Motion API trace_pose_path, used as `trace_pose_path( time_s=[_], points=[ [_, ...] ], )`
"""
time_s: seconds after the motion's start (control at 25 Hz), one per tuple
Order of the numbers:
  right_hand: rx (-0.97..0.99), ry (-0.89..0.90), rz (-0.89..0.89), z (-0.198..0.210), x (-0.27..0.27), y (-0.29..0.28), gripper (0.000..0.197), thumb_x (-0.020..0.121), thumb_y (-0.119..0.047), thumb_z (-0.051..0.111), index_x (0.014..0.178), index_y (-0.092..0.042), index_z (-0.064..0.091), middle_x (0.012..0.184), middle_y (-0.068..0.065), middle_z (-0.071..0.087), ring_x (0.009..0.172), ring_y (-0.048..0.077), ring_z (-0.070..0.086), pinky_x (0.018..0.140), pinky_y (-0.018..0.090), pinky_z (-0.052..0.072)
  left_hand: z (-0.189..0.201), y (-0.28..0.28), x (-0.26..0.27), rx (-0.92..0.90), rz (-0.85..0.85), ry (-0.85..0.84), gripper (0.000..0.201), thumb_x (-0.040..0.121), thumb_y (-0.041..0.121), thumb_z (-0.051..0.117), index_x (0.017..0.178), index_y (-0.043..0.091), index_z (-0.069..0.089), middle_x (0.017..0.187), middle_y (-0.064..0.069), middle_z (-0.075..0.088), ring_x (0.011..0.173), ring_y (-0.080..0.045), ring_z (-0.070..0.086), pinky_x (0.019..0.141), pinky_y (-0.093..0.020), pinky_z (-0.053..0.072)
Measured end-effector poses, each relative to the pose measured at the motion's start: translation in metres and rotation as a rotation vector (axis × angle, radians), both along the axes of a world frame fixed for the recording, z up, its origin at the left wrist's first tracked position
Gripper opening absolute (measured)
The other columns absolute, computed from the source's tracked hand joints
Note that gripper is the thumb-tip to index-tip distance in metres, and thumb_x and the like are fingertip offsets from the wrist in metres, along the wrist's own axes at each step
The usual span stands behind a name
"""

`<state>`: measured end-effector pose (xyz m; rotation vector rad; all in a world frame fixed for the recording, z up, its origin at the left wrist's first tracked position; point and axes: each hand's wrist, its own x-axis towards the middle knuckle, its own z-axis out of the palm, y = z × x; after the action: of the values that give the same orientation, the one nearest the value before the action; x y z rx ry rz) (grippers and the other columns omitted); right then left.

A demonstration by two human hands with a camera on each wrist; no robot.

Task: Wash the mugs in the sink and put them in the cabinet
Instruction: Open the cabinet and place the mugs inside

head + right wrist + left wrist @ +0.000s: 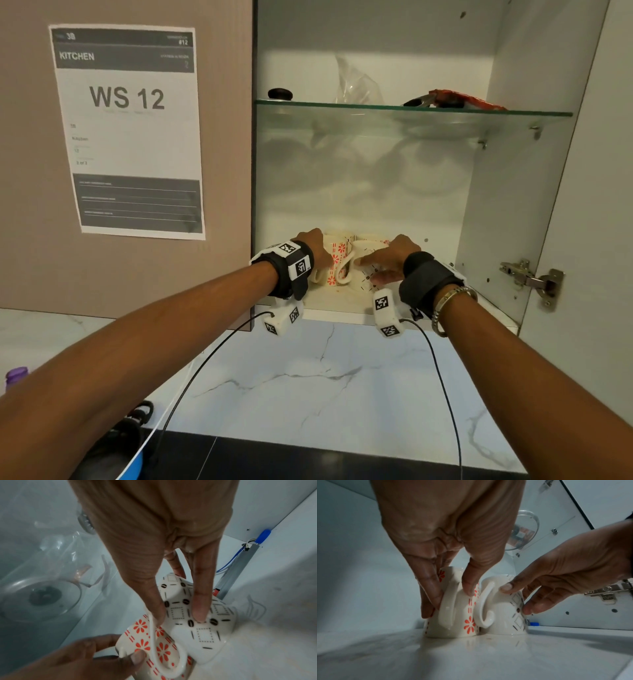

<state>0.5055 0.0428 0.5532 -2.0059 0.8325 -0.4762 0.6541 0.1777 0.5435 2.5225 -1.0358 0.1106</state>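
Note:
Two cream mugs stand side by side, mouths down and touching, on the open cabinet's bottom shelf [342,301]. The orange-flower mug [337,263] [467,624] [142,627] is on the left. My left hand [315,246] [448,597] pinches it between thumb and fingers, either side of its handle. The mug with the black square pattern [364,279] [503,619] [204,635] is on the right. My right hand [394,257] [180,616] grips its sides with thumb and fingers. Both handles face me.
A glass shelf [411,110] above carries a clear plastic bag [356,82], a red packet [459,99] and a black knob [280,93]. The shut door [222,171] with a paper sign is at left; the opened door and its hinge [534,279] are at right. Marble wall lies below.

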Motion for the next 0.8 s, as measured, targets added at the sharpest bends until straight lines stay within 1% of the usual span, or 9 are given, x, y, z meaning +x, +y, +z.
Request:
trace_pose_path(
  time_s=[0.12, 0.16, 0.28, 0.32, 0.36, 0.44, 0.56, 0.64, 0.8],
  points=[
    [-0.065, -0.053, -0.059, -0.006, 0.007, 0.001, 0.051, 0.071, -0.029, 0.097, 0.092, -0.014, 0.053, 0.087, 0.006, 0.067, 0.089, 0.029, 0.078, 0.086, 0.044, 0.065, 0.0, 0.0, 0.0, 0.001, -0.001, 0.031, 0.067, 0.092, 0.031, 0.072, 0.144, 0.01, 0.037, 0.128, -0.013, 0.063, 0.107, -0.031, 0.067, 0.091, -0.042, 0.059],
    [-0.07, -0.063, -0.07, -0.007, 0.008, 0.002, 0.057, 0.068, -0.032, 0.098, 0.097, -0.013, 0.053, 0.091, 0.007, 0.066, 0.09, 0.029, 0.078, 0.085, 0.045, 0.065, -0.001, -0.001, 0.0, 0.0, 0.002, 0.058, 0.075, 0.092, 0.03, 0.072, 0.149, 0.009, 0.029, 0.129, -0.014, 0.062, 0.109, -0.032, 0.067, 0.092, -0.043, 0.059],
    [-0.117, -0.071, -0.086, -0.014, 0.006, -0.002, 0.098, 0.053, -0.05, 0.1, 0.126, -0.013, 0.046, 0.118, 0.01, 0.065, 0.1, 0.03, 0.074, 0.084, 0.044, 0.064, 0.0, 0.005, -0.009, -0.069, -0.017, 0.254, 0.111, 0.089, 0.029, 0.078, 0.16, 0.012, -0.005, 0.137, -0.018, 0.055, 0.121, -0.038, 0.06, 0.1, -0.048, 0.055],
    [-0.193, -0.078, -0.104, -0.016, 0.001, 0.0, 0.097, 0.058, -0.052, 0.097, 0.13, -0.013, 0.044, 0.123, 0.009, 0.063, 0.104, 0.028, 0.07, 0.088, 0.042, 0.062, -0.001, 0.008, -0.014, -0.099, -0.027, 0.249, 0.118, 0.087, 0.031, 0.08, 0.16, 0.013, -0.01, 0.141, -0.018, 0.052, 0.125, -0.039, 0.058, 0.103, -0.049, 0.053],
    [-0.305, -0.098, -0.114, -0.019, -0.005, 0.004, 0.088, 0.068, -0.049, 0.093, 0.132, -0.013, 0.044, 0.125, 0.009, 0.06, 0.107, 0.027, 0.065, 0.09, 0.04, 0.059, -0.001, 0.012, -0.02, -0.131, -0.035, 0.178, 0.118, 0.086, 0.035, 0.081, 0.161, 0.015, -0.008, 0.146, -0.018, 0.049, 0.128, -0.039, 0.056, 0.104, -0.049, 0.052],
    [-0.53, -0.198, -0.141, -0.026, -0.031, 0.022, 0.066, 0.084, -0.041, 0.084, 0.134, -0.015, 0.048, 0.131, 0.008, 0.057, 0.112, 0.026, 0.062, 0.091, 0.034, 0.051, -0.006, 0.022, -0.04, -0.253, -0.1, -0.026, 0.1, 0.088, 0.038, 0.076, 0.161, 0.02, 0.01, 0.155, -0.015, 0.041, 0.132, -0.036, 0.053, 0.105, -0.047, 0.05],
    [-0.771, -0.402, -0.134, -0.041, -0.077, 0.055, 0.044, 0.093, -0.037, 0.073, 0.13, -0.022, 0.054, 0.129, -0.002, 0.054, 0.096, 0.014, 0.065, 0.075, 0.025, 0.048, -0.026, 0.039, -0.084, -0.589, -0.278, -0.307, 0.065, 0.092, 0.031, 0.067, 0.15, 0.023, 0.038, 0.152, -0.002, 0.046, 0.128, -0.024, 0.054, 0.104, -0.044, 0.048],
    [-0.86, -0.453, -0.12, -0.054, -0.11, 0.072, 0.039, 0.095, -0.036, 0.069, 0.129, -0.022, 0.056, 0.128, -0.007, 0.053, 0.092, 0.007, 0.062, 0.067, 0.02, 0.046, -0.044, 0.047, -0.117, -0.7, -0.37, -0.422, 0.057, 0.09, 0.028, 0.067, 0.142, 0.022, 0.048, 0.144, 0.001, 0.054, 0.124, -0.021, 0.056, 0.104, -0.041, 0.046],
    [-1.032, -0.476, -0.134, -0.069, -0.175, 0.093, 0.038, 0.095, -0.03, 0.067, 0.13, -0.02, 0.058, 0.126, -0.007, 0.054, 0.101, 0.012, 0.061, 0.067, 0.033, 0.06, -0.078, 0.043, -0.173, -0.689, -0.5, -0.451, 0.057, 0.091, 0.026, 0.067, 0.144, 0.015, 0.05, 0.147, -0.004, 0.056, 0.134, -0.023, 0.051, 0.113, -0.044, 0.042]
  ],
)
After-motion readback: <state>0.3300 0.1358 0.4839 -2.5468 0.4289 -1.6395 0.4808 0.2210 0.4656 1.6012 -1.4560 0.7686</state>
